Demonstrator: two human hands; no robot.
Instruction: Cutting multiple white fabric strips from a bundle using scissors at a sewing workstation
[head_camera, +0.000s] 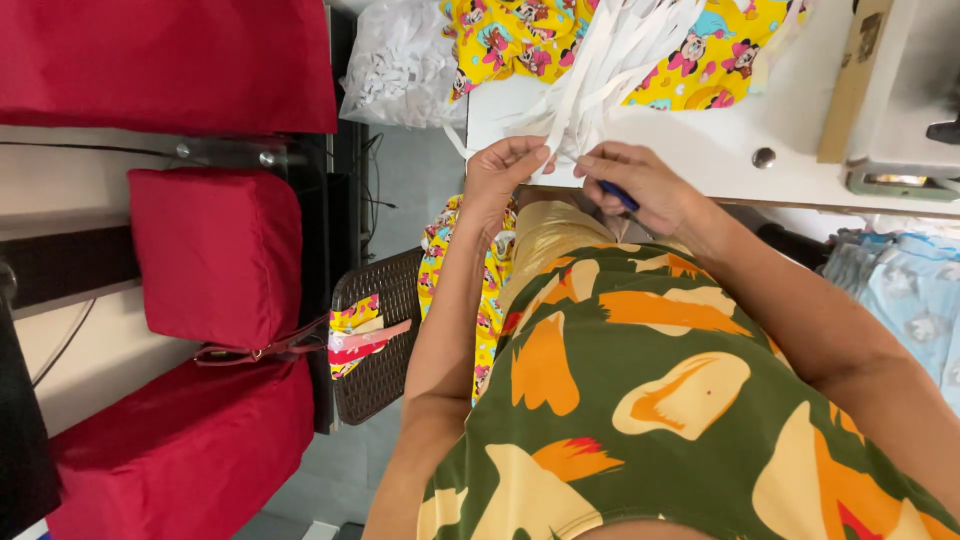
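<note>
My left hand (503, 172) pinches the lower ends of a bundle of white strips (610, 60) that fans up over the white table (700, 150). Right beside it, my right hand (640, 185) grips a small blue-handled tool (620, 196), its tip at the strip ends; most of the tool is hidden in my fingers. Yellow cartoon-print fabric (520, 35) lies behind the strips on the table.
A sewing machine (900, 90) stands at the table's right end. A clear bag of white scraps (400, 65) sits left of the table. Red cushions (215, 250) and a dark woven basket (380, 340) holding printed cloth fill the left. Pale blue fabric (900, 300) lies at right.
</note>
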